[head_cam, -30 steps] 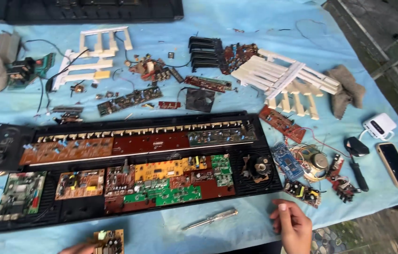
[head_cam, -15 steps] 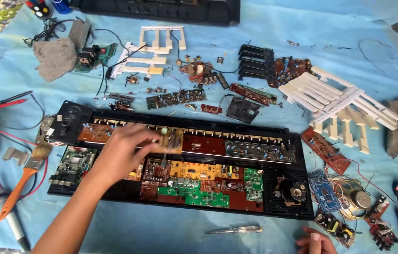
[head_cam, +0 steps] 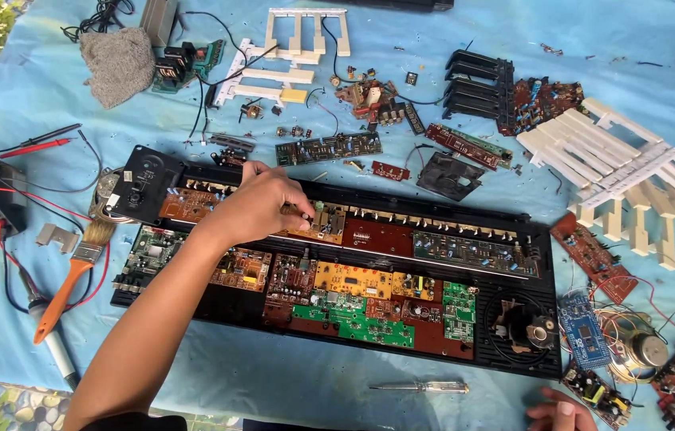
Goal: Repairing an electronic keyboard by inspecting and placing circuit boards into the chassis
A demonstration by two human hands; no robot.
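Now the left hand [head_cam: 262,206] pinches a small brown circuit board [head_cam: 323,221] over the opened keyboard case [head_cam: 541,255], while the right hand [head_cam: 558,412] rests empty on the blue surface [head_cam: 274,383].

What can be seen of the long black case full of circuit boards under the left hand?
The black case is a long, shallow plastic-looking shell lying flat and open on the blue sheet. Inside lie many circuit boards: brown, orange, yellow and green. A round speaker grille sits at its right end, a dark round-holed panel at its left. The left hand reaches over the upper row and pinches a small part there.
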